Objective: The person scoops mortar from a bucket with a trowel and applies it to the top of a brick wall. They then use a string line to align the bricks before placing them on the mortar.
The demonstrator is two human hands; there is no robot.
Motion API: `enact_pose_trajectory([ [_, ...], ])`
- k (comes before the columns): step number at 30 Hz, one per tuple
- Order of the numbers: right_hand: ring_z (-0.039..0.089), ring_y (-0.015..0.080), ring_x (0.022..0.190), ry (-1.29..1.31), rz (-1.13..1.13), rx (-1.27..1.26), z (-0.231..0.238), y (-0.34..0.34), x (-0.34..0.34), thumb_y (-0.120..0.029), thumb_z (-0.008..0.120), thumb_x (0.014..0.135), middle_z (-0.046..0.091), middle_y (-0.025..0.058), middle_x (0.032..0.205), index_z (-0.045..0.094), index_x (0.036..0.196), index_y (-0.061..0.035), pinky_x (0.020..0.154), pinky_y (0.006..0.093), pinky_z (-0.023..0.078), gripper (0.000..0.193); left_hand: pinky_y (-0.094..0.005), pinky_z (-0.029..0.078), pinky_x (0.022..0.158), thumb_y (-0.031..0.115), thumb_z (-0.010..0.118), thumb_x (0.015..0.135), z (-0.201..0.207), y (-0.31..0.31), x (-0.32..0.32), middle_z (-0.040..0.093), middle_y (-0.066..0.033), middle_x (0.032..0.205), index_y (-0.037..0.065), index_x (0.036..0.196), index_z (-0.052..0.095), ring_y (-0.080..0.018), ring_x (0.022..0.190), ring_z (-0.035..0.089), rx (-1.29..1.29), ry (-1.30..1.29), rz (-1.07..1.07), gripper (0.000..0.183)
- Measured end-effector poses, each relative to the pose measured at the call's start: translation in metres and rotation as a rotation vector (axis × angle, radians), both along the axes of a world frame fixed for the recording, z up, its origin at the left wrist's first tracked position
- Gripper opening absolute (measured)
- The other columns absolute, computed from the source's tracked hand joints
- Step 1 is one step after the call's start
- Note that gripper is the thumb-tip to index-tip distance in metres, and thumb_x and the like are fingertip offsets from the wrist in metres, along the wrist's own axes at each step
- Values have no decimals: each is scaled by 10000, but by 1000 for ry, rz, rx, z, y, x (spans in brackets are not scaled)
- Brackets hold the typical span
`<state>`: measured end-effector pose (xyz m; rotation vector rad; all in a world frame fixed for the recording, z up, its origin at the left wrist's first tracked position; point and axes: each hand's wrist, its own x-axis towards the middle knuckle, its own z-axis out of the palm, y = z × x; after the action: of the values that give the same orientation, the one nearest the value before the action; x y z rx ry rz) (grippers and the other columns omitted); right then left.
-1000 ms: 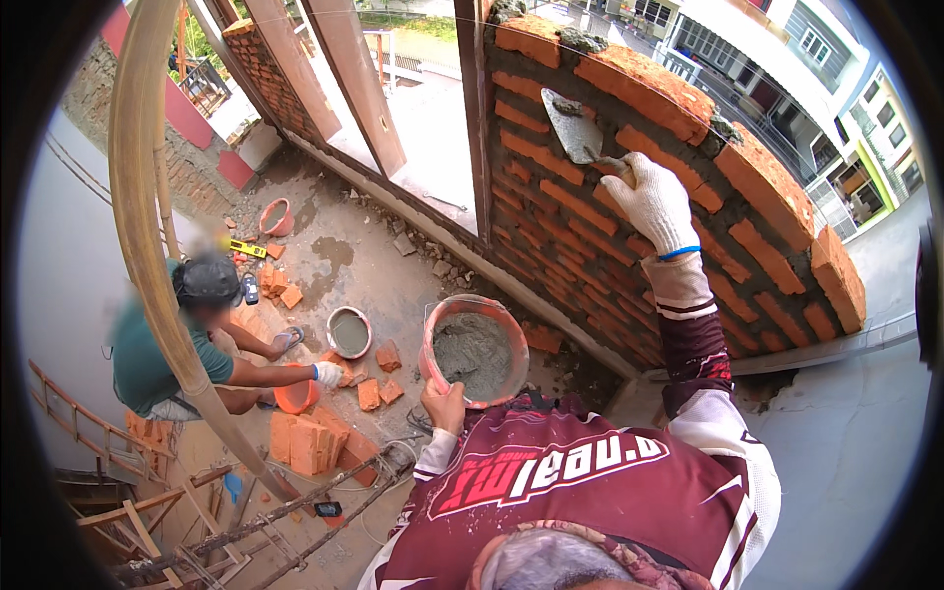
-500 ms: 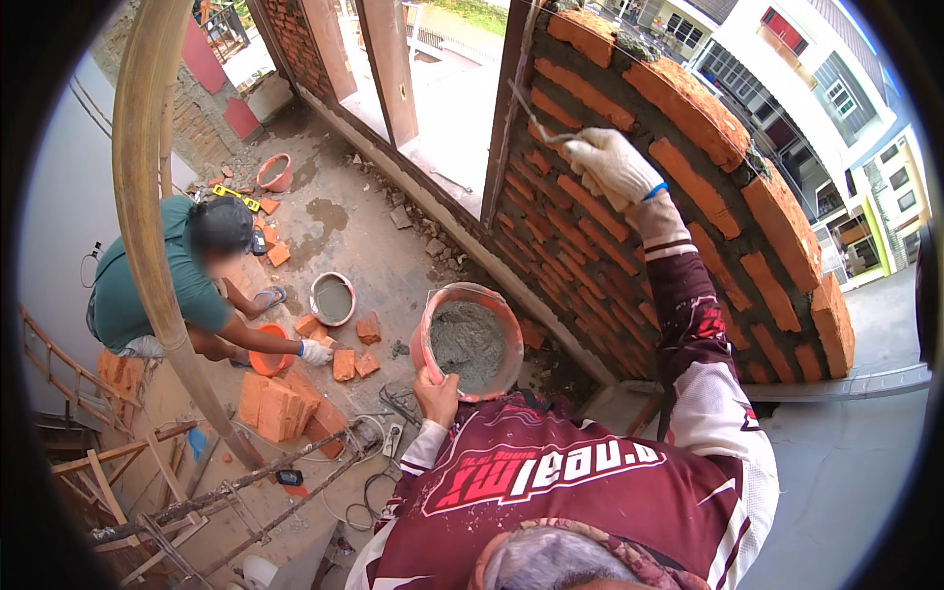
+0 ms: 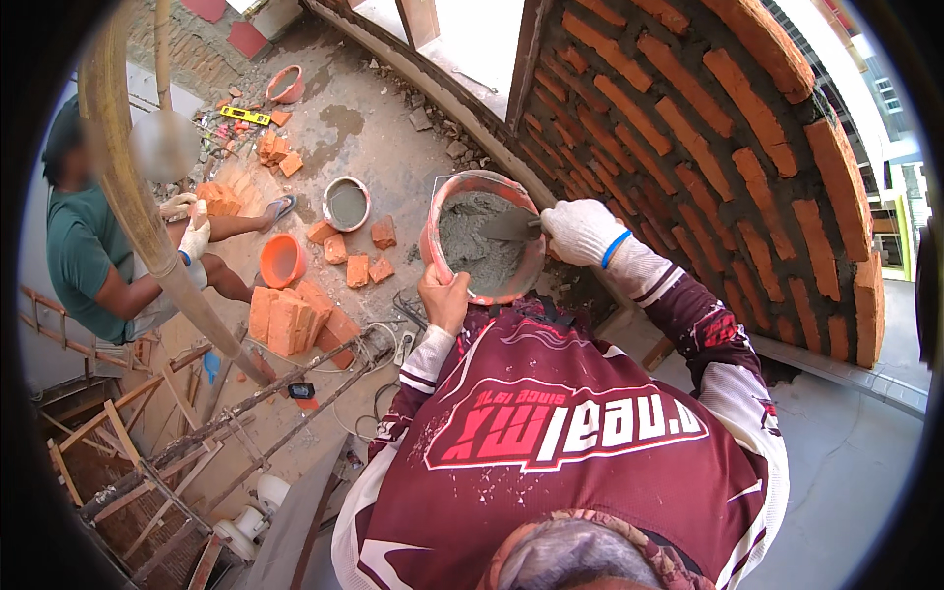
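My bare left hand (image 3: 444, 297) grips the near left rim of an orange bucket (image 3: 429, 236), thumb over the edge. Wet grey mortar (image 3: 467, 231) fills much of the bucket. My right hand (image 3: 587, 233), in a white knit glove with a blue cuff, is closed round the handle of a trowel (image 3: 508, 225). The trowel's blade lies in the mortar near the bucket's right side; its handle is mostly hidden by the glove. Just right of this hand rises a brick wall (image 3: 688, 128) with grey mortar joints.
At left a co-worker in a green shirt (image 3: 74, 246) sits, gloved hands at a brick. On the floor are a small mortar bucket (image 3: 347, 204), an orange bucket (image 3: 282, 260), stacked bricks (image 3: 285, 320) and a yellow level (image 3: 245, 115). A bamboo pole (image 3: 113, 128) and wooden ladder-like frame (image 3: 147, 482) stand nearer.
My right hand has come down from the upper wall to the bucket, putting the trowel into the mortar. My left hand stays on the rim. The co-worker has straightened up from the floor bricks.
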<state>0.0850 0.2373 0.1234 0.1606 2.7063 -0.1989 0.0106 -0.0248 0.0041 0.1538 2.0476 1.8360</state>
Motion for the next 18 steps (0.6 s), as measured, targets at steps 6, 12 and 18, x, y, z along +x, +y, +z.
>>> enact_pose_trajectory([
  [6, 747, 382, 854, 7, 67, -207, -30, -53, -7, -195, 653, 816, 748, 215, 869, 756, 929, -25, 776, 484, 593, 228, -257, 387, 530, -8, 689, 799, -4, 2, -5, 488, 58, 672, 73, 723, 466, -38, 613, 439, -7, -26, -20, 248],
  [12, 721, 373, 938, 22, -77, -437, -21, -34, 21, -271, 675, 839, 730, 195, 939, 720, 1037, -38, 826, 490, 558, 309, -259, 387, 523, -6, 689, 792, 1, 1, -6, 498, 52, 667, 67, 722, 481, -42, 602, 440, 20, -2, -17, 232],
  [18, 738, 292, 889, 346, 65, 128, 5, -36, 20, -177, 700, 799, 727, 124, 874, 718, 933, -93, 727, 436, 558, 159, -257, 389, 523, -10, 687, 794, 2, 2, -11, 503, 57, 679, 69, 737, 487, -38, 606, 437, 30, -7, -2, 222],
])
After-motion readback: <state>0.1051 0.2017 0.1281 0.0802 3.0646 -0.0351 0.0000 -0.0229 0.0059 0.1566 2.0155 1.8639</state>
